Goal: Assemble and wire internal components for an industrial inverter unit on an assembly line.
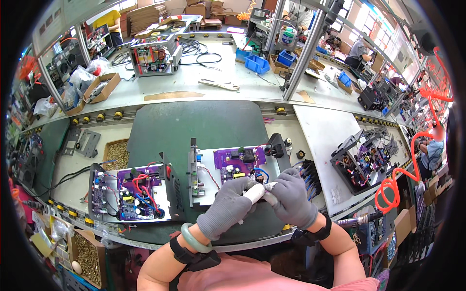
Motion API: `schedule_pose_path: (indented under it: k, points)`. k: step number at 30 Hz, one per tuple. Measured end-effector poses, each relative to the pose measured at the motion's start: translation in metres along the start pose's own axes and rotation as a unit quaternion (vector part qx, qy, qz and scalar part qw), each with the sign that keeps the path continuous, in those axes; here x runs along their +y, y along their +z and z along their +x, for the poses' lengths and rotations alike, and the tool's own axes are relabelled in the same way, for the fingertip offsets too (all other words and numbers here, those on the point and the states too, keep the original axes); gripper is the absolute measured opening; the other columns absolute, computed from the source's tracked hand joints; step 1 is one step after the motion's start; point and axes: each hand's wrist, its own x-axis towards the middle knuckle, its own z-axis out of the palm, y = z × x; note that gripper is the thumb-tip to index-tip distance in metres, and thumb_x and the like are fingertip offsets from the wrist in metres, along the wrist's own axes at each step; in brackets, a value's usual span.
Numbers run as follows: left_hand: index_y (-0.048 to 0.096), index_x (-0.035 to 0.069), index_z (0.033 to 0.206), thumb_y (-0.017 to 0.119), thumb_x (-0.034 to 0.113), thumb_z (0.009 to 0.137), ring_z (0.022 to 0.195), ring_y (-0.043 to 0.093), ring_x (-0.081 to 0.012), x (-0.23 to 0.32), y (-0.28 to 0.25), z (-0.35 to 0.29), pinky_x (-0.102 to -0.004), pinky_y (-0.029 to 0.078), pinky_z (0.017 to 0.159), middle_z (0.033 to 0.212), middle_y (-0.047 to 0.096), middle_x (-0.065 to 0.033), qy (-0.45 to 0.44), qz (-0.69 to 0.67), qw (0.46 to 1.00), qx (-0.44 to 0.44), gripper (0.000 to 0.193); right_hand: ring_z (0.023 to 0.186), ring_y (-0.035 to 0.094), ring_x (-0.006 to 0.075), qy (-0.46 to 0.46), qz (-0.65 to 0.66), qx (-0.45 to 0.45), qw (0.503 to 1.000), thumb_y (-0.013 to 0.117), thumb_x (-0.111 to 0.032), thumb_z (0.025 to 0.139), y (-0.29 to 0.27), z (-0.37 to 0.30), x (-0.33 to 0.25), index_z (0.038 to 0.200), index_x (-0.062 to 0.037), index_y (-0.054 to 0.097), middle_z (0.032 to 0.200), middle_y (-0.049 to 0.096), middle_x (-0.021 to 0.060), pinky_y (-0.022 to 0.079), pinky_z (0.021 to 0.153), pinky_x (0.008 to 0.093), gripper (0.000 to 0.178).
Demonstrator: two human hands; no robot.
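I saw the left hand (230, 203) and right hand (293, 202) meet fingertip to fingertip; I couldn't tell whether either grip had closed on anything. The purple board (236, 158) lay just beyond, lengthwise left-to-right, nearer the left.

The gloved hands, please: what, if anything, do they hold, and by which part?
It cannot be told; left hand and right hand hide anything between them.

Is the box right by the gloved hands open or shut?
Open. The box has no cover over its top, so you can see the purple circuit board inside.
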Motion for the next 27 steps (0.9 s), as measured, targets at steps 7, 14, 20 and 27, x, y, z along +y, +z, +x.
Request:
schedule_pose_path:
  k: [7, 14, 20, 27]
  points:
    - [0.067, 0.006, 0.094, 0.061, 0.029, 0.098, 0.057, 0.053, -0.0069, -0.013, 0.001, 0.002, -0.0263, 0.045, 0.052, 0.067, 0.056, 0.0001, 0.209, 0.270, 0.932, 0.121, 0.024, 0.066, 0.060, 0.0279, 0.014, -0.006, -0.025, 1.000, 0.073, -0.020, 0.082, -0.003, 0.008, -0.004, 0.083, -0.0042, 0.068, 0.071, 0.063, 0.0094, 0.043, 0.073, 0.0401, 0.017]
    - [0.067, 0.008, 0.094, 0.059, 0.036, 0.100, 0.052, 0.044, -0.0050, -0.020, -0.015, 0.008, -0.0228, 0.033, 0.046, 0.067, 0.052, 0.0034, -0.001, -0.059, 0.985, -0.159, 0.030, 0.064, 0.060, 0.0270, -0.002, 0.090, -0.020, 0.996, 0.072, -0.018, 0.081, -0.008, 0.008, 0.000, 0.081, -0.0077, 0.070, 0.068, 0.062, 0.0088, 0.043, 0.071, 0.0391, 0.010]
    - [0.063, 0.005, 0.092, 0.049, 0.037, 0.105, 0.055, 0.042, -0.0048, -0.014, 0.007, 0.010, -0.0233, 0.031, 0.049, 0.067, 0.051, 0.0029, -0.008, -0.083, 0.985, -0.148, 0.037, 0.063, 0.059, 0.0290, 0.040, -0.073, 0.047, 0.995, 0.069, -0.015, 0.082, -0.003, 0.022, 0.012, 0.072, -0.0073, 0.063, 0.064, 0.059, 0.0092, 0.043, 0.071, 0.0412, 0.014]
    - [0.071, 0.004, 0.096, 0.068, 0.012, 0.089, 0.069, 0.069, -0.0271, -0.024, 0.018, -0.052, -0.0332, 0.054, 0.063, 0.081, 0.068, -0.0147, 0.321, 0.288, 0.902, 0.031, 0.011, 0.064, 0.063, 0.0277, 0.050, -0.207, -0.178, 0.961, 0.069, -0.023, 0.083, 0.007, 0.062, 0.040, 0.068, -0.0136, 0.061, 0.063, 0.061, 0.0070, 0.043, 0.075, 0.0431, 0.019]
